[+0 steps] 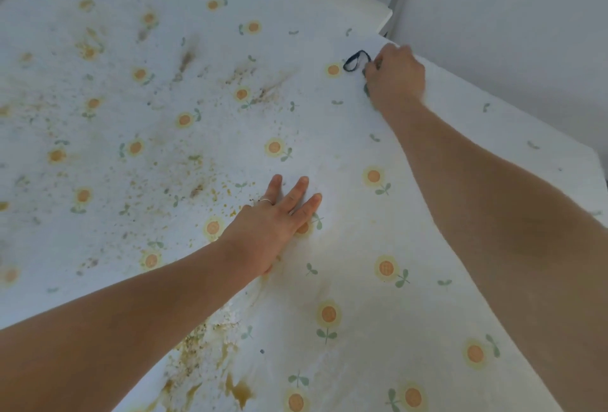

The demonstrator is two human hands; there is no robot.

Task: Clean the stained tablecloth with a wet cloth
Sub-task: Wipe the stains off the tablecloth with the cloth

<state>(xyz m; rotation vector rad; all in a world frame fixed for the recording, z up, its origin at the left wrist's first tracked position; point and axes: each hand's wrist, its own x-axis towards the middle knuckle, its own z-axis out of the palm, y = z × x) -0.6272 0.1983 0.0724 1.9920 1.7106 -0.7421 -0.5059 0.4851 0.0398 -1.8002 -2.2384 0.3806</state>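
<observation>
Tablecloth (pixel 329 155) (floral, brown-speckled) under flat left hand (pixel 273 230); right hand (pixel 394 79) grips cloth (pixel 366 89).

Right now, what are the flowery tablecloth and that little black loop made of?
The tablecloth looks like thin, matte printed fabric: it creases softly near the left hand, and stains seem soaked in. The black loop looks like soft cord or tape, probably textile; it bends limply.

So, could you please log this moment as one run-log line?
left hand: flat on tablecloth | right hand: grips cloth near far right edge | stains: left and near side
</observation>
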